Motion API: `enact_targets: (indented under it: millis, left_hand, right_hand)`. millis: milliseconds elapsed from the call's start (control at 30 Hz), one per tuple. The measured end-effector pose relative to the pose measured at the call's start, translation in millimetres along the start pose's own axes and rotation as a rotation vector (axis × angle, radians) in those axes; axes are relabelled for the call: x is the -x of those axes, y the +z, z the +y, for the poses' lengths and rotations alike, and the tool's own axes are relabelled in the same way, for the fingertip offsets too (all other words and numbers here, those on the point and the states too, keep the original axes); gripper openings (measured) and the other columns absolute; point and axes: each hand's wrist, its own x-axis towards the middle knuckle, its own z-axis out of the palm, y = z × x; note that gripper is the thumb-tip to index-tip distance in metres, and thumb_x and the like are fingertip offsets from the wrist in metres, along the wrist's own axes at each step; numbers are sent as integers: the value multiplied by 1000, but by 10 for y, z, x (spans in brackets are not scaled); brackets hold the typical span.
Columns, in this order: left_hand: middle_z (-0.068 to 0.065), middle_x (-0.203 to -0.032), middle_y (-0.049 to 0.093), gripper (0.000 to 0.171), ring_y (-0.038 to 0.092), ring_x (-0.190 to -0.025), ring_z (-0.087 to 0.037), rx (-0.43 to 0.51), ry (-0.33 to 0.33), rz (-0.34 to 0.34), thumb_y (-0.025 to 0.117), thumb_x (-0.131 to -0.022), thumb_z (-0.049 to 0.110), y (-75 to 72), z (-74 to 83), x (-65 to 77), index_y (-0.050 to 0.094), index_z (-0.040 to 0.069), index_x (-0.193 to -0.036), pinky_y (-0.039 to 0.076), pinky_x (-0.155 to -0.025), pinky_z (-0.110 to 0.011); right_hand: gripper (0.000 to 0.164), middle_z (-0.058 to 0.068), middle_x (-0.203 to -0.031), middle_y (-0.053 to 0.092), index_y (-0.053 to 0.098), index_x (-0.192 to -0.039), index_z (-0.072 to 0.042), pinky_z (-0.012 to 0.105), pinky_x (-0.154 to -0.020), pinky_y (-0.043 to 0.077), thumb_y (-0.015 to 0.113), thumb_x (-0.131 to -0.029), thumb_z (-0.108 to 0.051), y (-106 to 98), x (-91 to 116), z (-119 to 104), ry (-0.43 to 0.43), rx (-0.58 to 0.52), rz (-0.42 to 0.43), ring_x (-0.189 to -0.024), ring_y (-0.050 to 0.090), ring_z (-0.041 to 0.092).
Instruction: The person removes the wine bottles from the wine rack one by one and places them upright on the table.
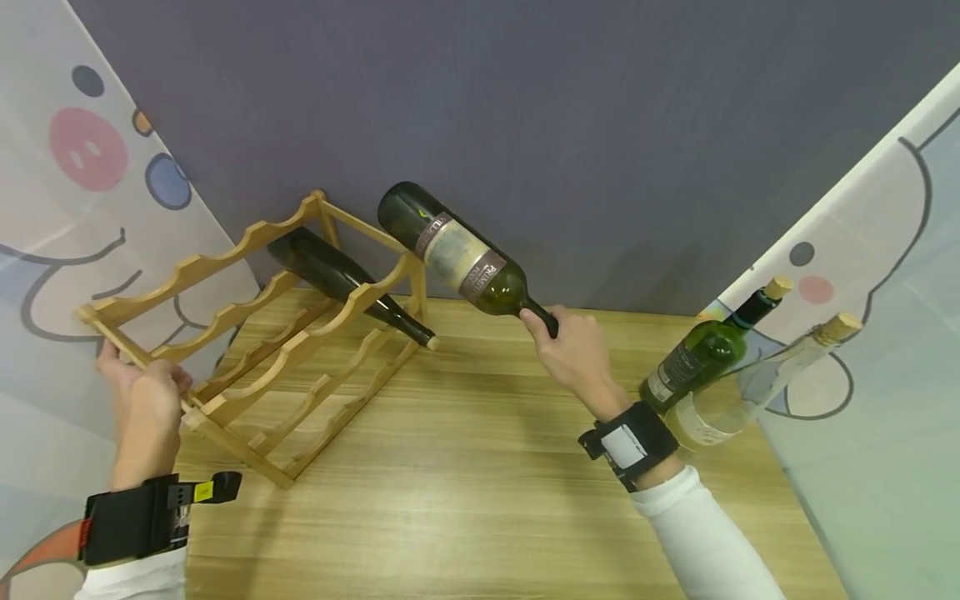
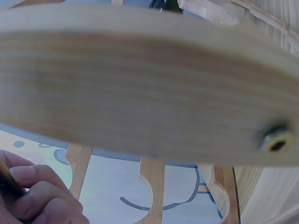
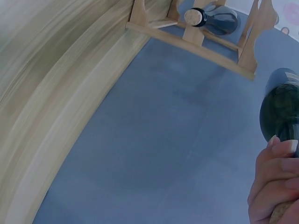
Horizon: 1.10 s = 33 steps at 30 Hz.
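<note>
My right hand point(image 1: 576, 350) grips a dark green wine bottle point(image 1: 457, 250) by its neck. The bottle is tilted, its base up and to the left, close to the top right corner of a wooden wine rack point(image 1: 300, 342); whether they touch I cannot tell. My left hand point(image 1: 146, 400) holds the rack's near left side bar, fingers curled round it. Another dark bottle point(image 1: 330, 267) lies in the rack, its corked neck pointing out toward the lower right. In the right wrist view, fingers point(image 3: 275, 182) wrap the held bottle's neck, and the racked bottle's cork point(image 3: 193, 17) faces the camera.
A green corked bottle point(image 1: 693, 358) and a clear corked bottle point(image 1: 750, 392) stand at the right of the wooden table point(image 1: 465, 483). A grey wall point(image 1: 525, 125) rises behind. Printed cartoon panels point(image 1: 877, 292) flank both sides.
</note>
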Motion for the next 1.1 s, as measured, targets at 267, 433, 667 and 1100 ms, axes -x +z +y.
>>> enact_targets:
  millis: [267,433,667,1100]
  left_hand:
    - [1,-100,38,77,42,-76,-9,9,-14,-10,29,-97,3,-12,-7,-1,-11,34,-155,39,-67,-16]
    - [2,-97,40,76,42,-77,-9,5,-12,-8,29,-97,4,-16,-7,-8,-10,35,-155,40,-67,-16]
    - [2,-100,37,76,42,-77,-8,-6,-15,-4,29,-97,4,-11,5,-13,-11,34,-155,40,-67,-15]
    - [2,-101,37,78,42,-77,-8,-46,1,6,30,-96,4,-10,3,-8,-12,31,-156,39,-68,-15]
  right_hand:
    - [46,7,-59,50,65,-88,1,30,-49,33,52,-99,-42,-139,34,191,29,36,46,-55,51,25]
    - [46,3,-57,44,58,-76,-3,30,-48,31,51,-100,-41,-190,46,308,35,45,69,-52,47,24]
    - [49,3,-56,43,52,-69,-7,30,-47,30,49,-100,-46,-223,86,432,82,51,64,-51,44,21]
    - [56,5,-57,46,49,-67,-8,30,-48,29,43,-100,-53,-234,111,698,143,131,43,-52,46,23]
